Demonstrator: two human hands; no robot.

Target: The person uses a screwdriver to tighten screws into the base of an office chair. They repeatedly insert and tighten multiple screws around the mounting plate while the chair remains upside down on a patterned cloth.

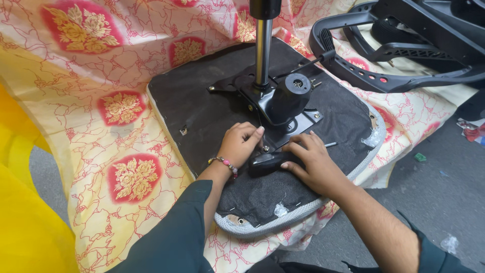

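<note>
An upturned office chair seat (202,108), black underside up with a grey padded rim, lies on a patterned cloth. A black metal mechanism plate (298,119) with a chrome gas-lift column (262,50) and a round black knob (290,96) is mounted on it. My left hand (240,144), with a beaded bracelet on its wrist, rests fingertips at a bolt near the plate's front corner. My right hand (310,162) grips a black tool handle (268,163) lying on the seat just below the plate. A thin metal rod (331,144) shows beside my right fingers.
A cream cloth (116,101) with red and gold floral patches covers the floor under the seat. Black plastic chair frame parts (399,45) lie at the upper right. Grey floor (434,187) with scraps of litter is at the right; yellow fabric (25,217) lies at the left.
</note>
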